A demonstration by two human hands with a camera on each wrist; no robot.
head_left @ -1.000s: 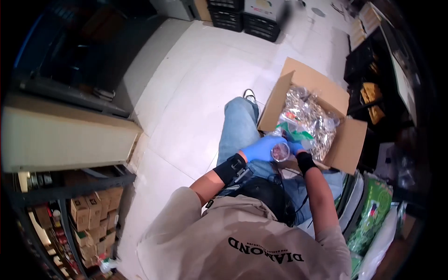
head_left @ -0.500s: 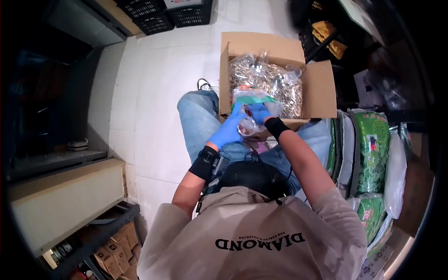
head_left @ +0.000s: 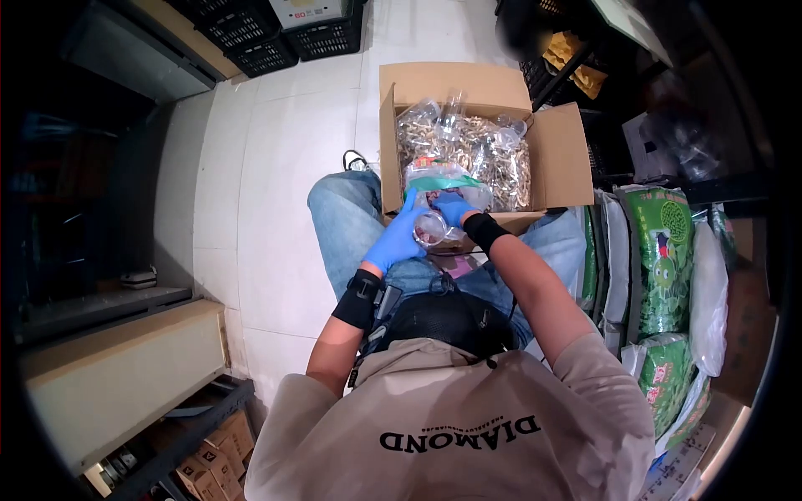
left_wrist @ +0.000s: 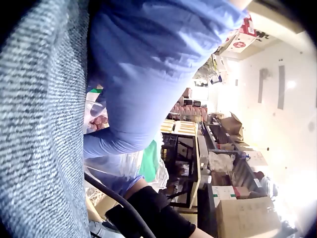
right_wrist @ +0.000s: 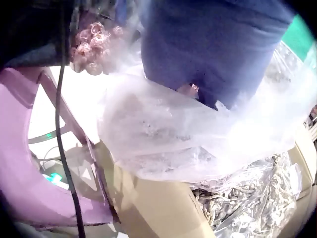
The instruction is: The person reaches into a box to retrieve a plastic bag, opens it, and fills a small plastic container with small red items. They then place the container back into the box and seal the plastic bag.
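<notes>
My left hand point(head_left: 399, 238), in a blue glove, grips a clear plastic cup point(head_left: 429, 239) partly filled with pinkish dried buds point(right_wrist: 93, 49). Just right of it, my gloved right hand point(head_left: 452, 208) reaches into a clear plastic bag point(right_wrist: 153, 129) with a green band point(head_left: 443, 181). A pinkish piece point(right_wrist: 188, 90) shows at the curled fingers of this hand; the fingertips are hidden. Under the bag stands an open cardboard box point(head_left: 561, 159), filled with clear-wrapped, pale brown dried pieces point(head_left: 505, 175).
Empty-looking clear cups point(head_left: 451, 117) lie on the packed pieces in the box. Green printed bags point(head_left: 666, 267) stand at the right, beside the leg. A purple plastic thing point(right_wrist: 15, 163) is below the hands. Black crates point(head_left: 330, 37) stand farther back; a low shelf point(head_left: 125, 367) is at the left.
The head view has turned, so the box appears farther left. The cup has tilted and stays in my left hand, while my right hand has moved from beside the cup into the bag.
</notes>
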